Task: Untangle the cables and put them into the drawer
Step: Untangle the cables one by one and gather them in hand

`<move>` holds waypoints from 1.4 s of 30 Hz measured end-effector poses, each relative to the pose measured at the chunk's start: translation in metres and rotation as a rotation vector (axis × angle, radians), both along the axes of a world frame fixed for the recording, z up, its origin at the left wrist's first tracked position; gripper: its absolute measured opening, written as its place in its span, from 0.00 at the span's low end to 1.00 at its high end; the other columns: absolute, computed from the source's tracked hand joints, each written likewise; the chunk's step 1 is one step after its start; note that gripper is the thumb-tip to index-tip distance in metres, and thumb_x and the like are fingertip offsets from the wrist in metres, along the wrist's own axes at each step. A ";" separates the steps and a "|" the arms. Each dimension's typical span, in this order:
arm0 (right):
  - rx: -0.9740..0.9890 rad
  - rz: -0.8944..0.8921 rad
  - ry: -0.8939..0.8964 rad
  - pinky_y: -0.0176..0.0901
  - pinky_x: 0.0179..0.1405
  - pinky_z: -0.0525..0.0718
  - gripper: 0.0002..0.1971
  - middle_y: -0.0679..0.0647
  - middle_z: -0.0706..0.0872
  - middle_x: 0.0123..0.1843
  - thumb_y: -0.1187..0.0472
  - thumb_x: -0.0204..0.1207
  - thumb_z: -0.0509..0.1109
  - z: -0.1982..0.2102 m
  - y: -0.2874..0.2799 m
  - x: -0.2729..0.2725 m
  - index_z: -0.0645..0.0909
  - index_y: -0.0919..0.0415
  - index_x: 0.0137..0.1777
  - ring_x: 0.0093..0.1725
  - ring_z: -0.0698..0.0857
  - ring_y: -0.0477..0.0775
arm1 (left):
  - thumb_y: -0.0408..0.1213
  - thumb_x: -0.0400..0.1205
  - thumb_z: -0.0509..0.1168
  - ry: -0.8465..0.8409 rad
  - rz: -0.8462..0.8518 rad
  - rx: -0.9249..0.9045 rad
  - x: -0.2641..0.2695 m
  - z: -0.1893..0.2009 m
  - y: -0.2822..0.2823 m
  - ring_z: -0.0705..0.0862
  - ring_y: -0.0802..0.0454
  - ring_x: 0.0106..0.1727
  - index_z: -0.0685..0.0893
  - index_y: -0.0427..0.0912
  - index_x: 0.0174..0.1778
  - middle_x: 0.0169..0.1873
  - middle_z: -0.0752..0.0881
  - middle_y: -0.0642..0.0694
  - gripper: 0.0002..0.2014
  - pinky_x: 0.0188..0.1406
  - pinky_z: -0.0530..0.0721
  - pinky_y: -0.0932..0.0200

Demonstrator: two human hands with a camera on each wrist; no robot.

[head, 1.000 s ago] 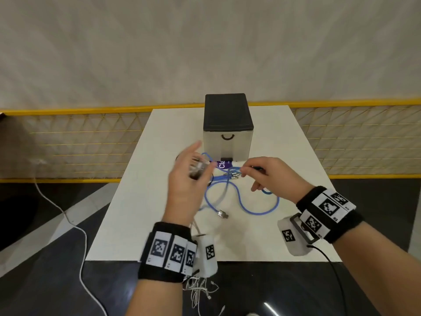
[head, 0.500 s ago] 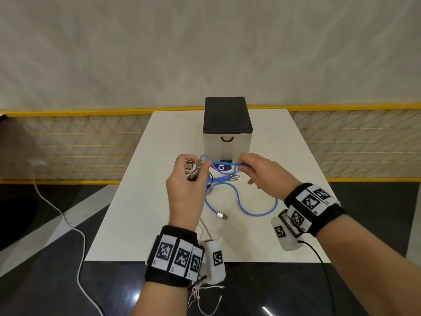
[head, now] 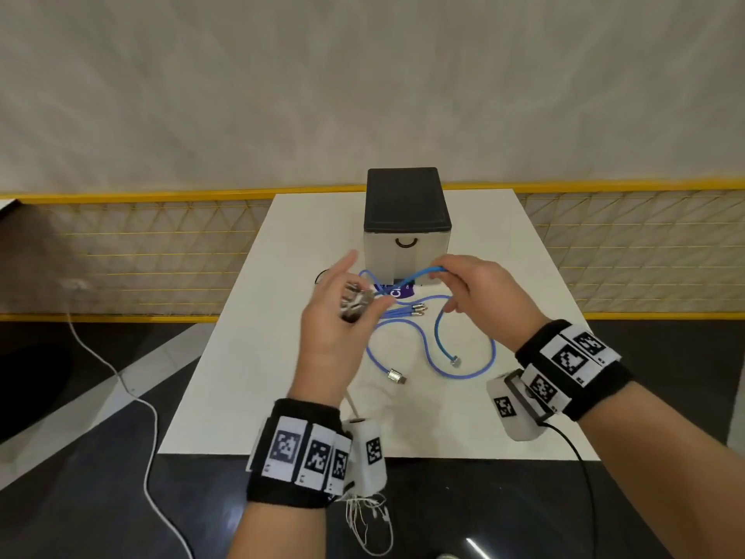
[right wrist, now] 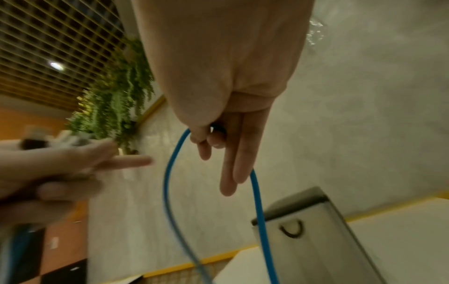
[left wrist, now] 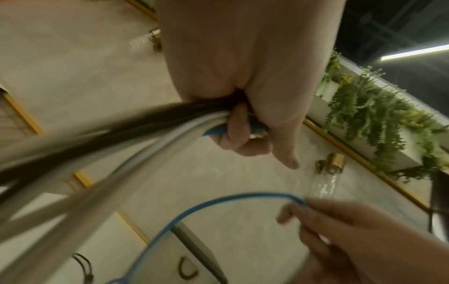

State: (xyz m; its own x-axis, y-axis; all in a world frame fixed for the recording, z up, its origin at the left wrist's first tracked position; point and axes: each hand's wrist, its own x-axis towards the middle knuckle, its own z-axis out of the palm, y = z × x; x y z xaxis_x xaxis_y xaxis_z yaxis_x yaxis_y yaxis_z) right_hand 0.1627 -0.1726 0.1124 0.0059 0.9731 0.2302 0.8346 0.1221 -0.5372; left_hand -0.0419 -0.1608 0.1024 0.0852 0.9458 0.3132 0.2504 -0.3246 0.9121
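A blue cable (head: 431, 349) loops over the white table (head: 250, 357), tangled with black and white cables. My left hand (head: 342, 312) grips the bundle of cables and metal plugs (head: 354, 306); in the left wrist view the left hand (left wrist: 245, 130) has curled fingers around the black, white and blue strands (left wrist: 145, 123). My right hand (head: 463, 284) pinches a raised bend of the blue cable (right wrist: 170, 173) between thumb and forefinger, other fingers straight. Behind stands the small drawer box (head: 407, 236), its front with a black handle (head: 405, 243) closed.
A purple-labelled item (head: 397, 292) lies under the cables in front of the drawer box. A black cable loop (head: 320, 276) lies left of it. Yellow-trimmed railing (head: 161, 256) borders the table's far side. A white cord (head: 133, 389) trails on the dark floor at left.
Both hands have lifted slightly. The right hand has pulled the blue bend up and to the right, away from the bundle in the left hand, whose forefinger now sticks out.
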 end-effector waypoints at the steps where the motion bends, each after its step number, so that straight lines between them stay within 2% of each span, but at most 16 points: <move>1: 0.050 0.036 -0.037 0.49 0.45 0.85 0.12 0.56 0.85 0.53 0.62 0.85 0.57 0.007 -0.003 -0.008 0.80 0.59 0.62 0.40 0.87 0.55 | 0.36 0.73 0.79 0.025 -0.062 -0.012 0.007 0.001 -0.004 0.84 0.68 0.55 0.85 0.46 0.54 0.58 0.83 0.66 0.15 0.58 0.81 0.67; 3: 0.157 0.088 -0.072 0.53 0.44 0.84 0.11 0.57 0.85 0.52 0.62 0.85 0.59 0.020 -0.009 -0.019 0.81 0.59 0.61 0.40 0.86 0.57 | 0.38 0.75 0.79 0.033 -0.146 -0.052 0.016 0.003 -0.009 0.87 0.60 0.51 0.82 0.50 0.43 0.55 0.88 0.58 0.11 0.53 0.82 0.65; 5: 0.207 0.095 -0.079 0.51 0.43 0.83 0.10 0.54 0.85 0.47 0.60 0.84 0.60 0.030 -0.016 -0.019 0.81 0.59 0.59 0.37 0.85 0.54 | 0.37 0.76 0.77 0.003 -0.148 -0.056 0.018 0.005 -0.013 0.87 0.56 0.39 0.81 0.49 0.40 0.39 0.89 0.54 0.10 0.43 0.82 0.66; 9: -0.010 0.096 -0.119 0.51 0.37 0.85 0.10 0.47 0.84 0.35 0.52 0.85 0.58 0.029 -0.038 -0.006 0.77 0.55 0.48 0.27 0.85 0.47 | 0.36 0.77 0.76 -0.084 -0.076 0.001 0.003 0.013 -0.017 0.77 0.62 0.29 0.79 0.46 0.37 0.27 0.81 0.54 0.11 0.33 0.76 0.71; 11: -0.176 0.140 -0.108 0.48 0.37 0.85 0.12 0.47 0.86 0.33 0.50 0.85 0.56 0.016 -0.051 -0.006 0.76 0.55 0.46 0.24 0.85 0.46 | 0.35 0.77 0.76 -0.093 -0.093 -0.006 -0.008 0.015 -0.018 0.75 0.62 0.29 0.80 0.43 0.38 0.27 0.80 0.54 0.11 0.32 0.75 0.72; 15: -0.423 0.210 -0.007 0.43 0.36 0.86 0.12 0.50 0.89 0.35 0.52 0.86 0.54 -0.020 -0.071 -0.022 0.74 0.56 0.47 0.26 0.87 0.50 | 0.33 0.76 0.77 0.012 -0.177 -0.052 -0.022 0.011 -0.028 0.77 0.60 0.31 0.81 0.41 0.39 0.32 0.84 0.41 0.10 0.33 0.76 0.69; 19: -0.598 0.210 0.115 0.49 0.37 0.88 0.11 0.58 0.89 0.37 0.57 0.86 0.52 -0.062 -0.079 -0.037 0.74 0.60 0.49 0.30 0.88 0.60 | 0.35 0.76 0.77 0.135 -0.212 -0.166 -0.028 -0.005 -0.042 0.81 0.61 0.32 0.83 0.46 0.40 0.34 0.88 0.50 0.09 0.38 0.77 0.70; 23: -0.805 0.281 0.041 0.39 0.32 0.81 0.11 0.61 0.89 0.43 0.56 0.85 0.57 -0.107 -0.097 -0.043 0.78 0.60 0.48 0.35 0.88 0.62 | 0.36 0.78 0.75 0.089 -0.139 -0.226 -0.037 -0.006 -0.054 0.82 0.62 0.32 0.86 0.50 0.41 0.40 0.91 0.46 0.06 0.35 0.79 0.65; 25: -0.848 0.350 -0.166 0.44 0.42 0.81 0.13 0.60 0.89 0.48 0.50 0.84 0.60 -0.118 -0.104 -0.043 0.81 0.59 0.54 0.38 0.87 0.56 | 0.34 0.78 0.75 0.028 -0.129 -0.205 -0.040 0.004 -0.061 0.78 0.65 0.27 0.84 0.45 0.39 0.39 0.90 0.45 0.06 0.29 0.75 0.70; 28: -0.787 0.311 -0.304 0.48 0.63 0.78 0.27 0.54 0.84 0.65 0.42 0.81 0.62 -0.113 -0.104 -0.042 0.72 0.56 0.74 0.61 0.83 0.54 | 0.32 0.78 0.75 -0.062 -0.136 -0.215 -0.042 0.019 -0.070 0.73 0.61 0.22 0.80 0.43 0.37 0.39 0.89 0.36 0.09 0.23 0.72 0.68; 31: -0.599 0.314 -0.022 0.41 0.74 0.69 0.42 0.49 0.71 0.79 0.37 0.74 0.68 -0.085 -0.096 -0.053 0.55 0.50 0.83 0.76 0.72 0.46 | 0.33 0.78 0.74 -0.141 -0.192 -0.238 -0.039 0.031 -0.076 0.69 0.55 0.21 0.80 0.42 0.38 0.39 0.85 0.27 0.09 0.20 0.69 0.63; 33: -0.485 0.406 0.199 0.36 0.78 0.63 0.46 0.45 0.65 0.82 0.39 0.70 0.74 -0.060 -0.090 -0.069 0.53 0.47 0.83 0.79 0.65 0.40 | 0.33 0.79 0.74 -0.160 -0.237 -0.232 -0.033 0.034 -0.078 0.70 0.57 0.21 0.79 0.41 0.39 0.35 0.84 0.32 0.08 0.21 0.70 0.64; 36: -0.399 0.548 0.310 0.33 0.74 0.69 0.33 0.43 0.75 0.72 0.47 0.72 0.76 -0.043 -0.084 -0.092 0.68 0.53 0.74 0.70 0.73 0.38 | 0.31 0.78 0.74 -0.133 -0.306 -0.210 -0.022 0.036 -0.083 0.73 0.62 0.21 0.80 0.39 0.40 0.30 0.81 0.45 0.08 0.25 0.72 0.70; 38: -0.434 0.629 0.299 0.44 0.67 0.78 0.17 0.48 0.84 0.61 0.49 0.79 0.69 -0.046 -0.082 -0.104 0.77 0.55 0.63 0.59 0.82 0.46 | 0.32 0.78 0.74 -0.112 -0.324 -0.195 -0.018 0.036 -0.085 0.71 0.60 0.22 0.80 0.38 0.40 0.26 0.77 0.51 0.08 0.25 0.71 0.70; 40: -0.448 0.699 0.306 0.53 0.59 0.82 0.09 0.53 0.86 0.52 0.53 0.84 0.61 -0.058 -0.083 -0.112 0.78 0.57 0.55 0.52 0.84 0.54 | 0.33 0.79 0.74 -0.130 -0.309 -0.184 -0.020 0.037 -0.084 0.67 0.56 0.22 0.80 0.40 0.39 0.25 0.75 0.49 0.09 0.22 0.69 0.65; 42: -0.469 0.680 0.284 0.54 0.55 0.82 0.07 0.56 0.84 0.49 0.57 0.86 0.57 -0.088 -0.084 -0.110 0.74 0.59 0.55 0.48 0.83 0.57 | 0.33 0.79 0.74 -0.195 -0.271 -0.146 -0.028 0.039 -0.079 0.67 0.53 0.22 0.80 0.42 0.38 0.27 0.76 0.44 0.09 0.21 0.68 0.62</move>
